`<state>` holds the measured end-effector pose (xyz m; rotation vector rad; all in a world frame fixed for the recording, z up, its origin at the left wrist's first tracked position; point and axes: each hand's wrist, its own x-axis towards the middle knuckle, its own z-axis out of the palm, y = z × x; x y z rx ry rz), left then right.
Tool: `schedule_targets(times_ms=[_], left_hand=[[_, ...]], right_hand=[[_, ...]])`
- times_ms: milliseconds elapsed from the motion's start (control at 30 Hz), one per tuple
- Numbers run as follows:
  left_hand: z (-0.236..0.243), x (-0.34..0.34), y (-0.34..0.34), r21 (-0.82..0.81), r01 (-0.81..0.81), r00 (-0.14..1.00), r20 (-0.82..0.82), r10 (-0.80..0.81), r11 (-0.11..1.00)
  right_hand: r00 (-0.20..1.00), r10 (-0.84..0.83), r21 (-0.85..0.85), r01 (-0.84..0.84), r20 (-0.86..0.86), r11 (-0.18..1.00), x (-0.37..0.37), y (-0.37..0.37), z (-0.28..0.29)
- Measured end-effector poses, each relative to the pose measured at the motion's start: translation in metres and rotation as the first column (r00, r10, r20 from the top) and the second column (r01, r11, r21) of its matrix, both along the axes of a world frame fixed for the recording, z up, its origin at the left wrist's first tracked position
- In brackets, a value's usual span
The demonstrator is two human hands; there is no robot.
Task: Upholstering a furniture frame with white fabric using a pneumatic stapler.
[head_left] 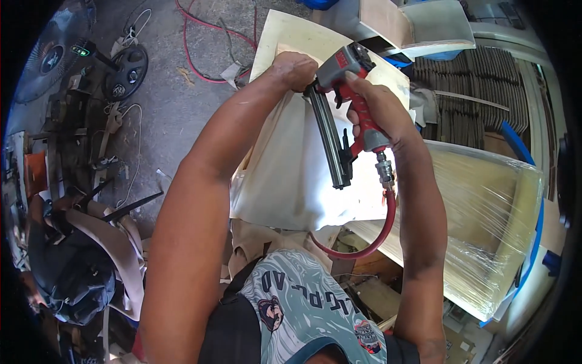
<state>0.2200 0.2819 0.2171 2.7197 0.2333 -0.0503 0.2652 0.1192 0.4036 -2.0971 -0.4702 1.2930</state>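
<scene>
My right hand (377, 108) is wrapped around the red grip of a grey-and-red pneumatic staple gun (339, 68). The gun's long black magazine slants down toward me, and a red air hose (379, 236) hangs in a loop from a metal coupling at its base. Just left of the gun's nose, my left hand (293, 70) is closed at the far part of a pale fabric sheet (276, 164); its fingertips are hidden. The sheet drapes toward me over a light-coloured panel (291, 29), with bright light across its near right part.
A plastic-wrapped, pale yellow padded piece (479, 212) lies at right. Behind it are stacked dark corrugated sheets (467, 91) and an open pale box-like piece (418, 27). At left are a fan (51, 57), a round black base (126, 73) and a dark bag (73, 273). More red hose (194, 67) crosses the floor.
</scene>
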Motion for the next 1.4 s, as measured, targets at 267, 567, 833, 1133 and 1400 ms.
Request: schedule_targets(times_ms=[267, 567, 833, 1133, 1400], left_hand=[[0.006, 0.002, -0.002, -0.122, 0.008, 0.999, 0.047, -0.002, 0.992], [-0.009, 0.014, 0.002, -0.104, -0.123, 0.981, -0.16, 0.106, 0.987], [-0.025, 0.011, -0.003, 0.037, -0.458, 0.886, 0.098, 0.453, 0.888], [0.066, 0.113, -0.073, 0.12, -0.223, 0.864, 0.484, 0.139, 0.967], [0.054, 0.269, -0.299, -0.194, -0.124, 0.897, -0.44, 0.026, 0.973]], right_hand=[[0.998, 0.049, -0.037, -0.048, 0.043, 0.998, 0.0, 0.004, -0.009], [0.938, 0.243, -0.023, -0.245, 0.247, 0.969, 0.002, -0.038, -0.008], [0.982, -0.044, -0.34, -0.022, -0.186, 0.94, -0.032, -0.312, -0.039], [0.93, 0.36, -0.511, -0.347, -0.078, 0.786, -0.076, -0.581, -0.245], [0.959, 0.277, -0.524, -0.269, -0.065, 0.808, -0.028, -0.63, -0.32]])
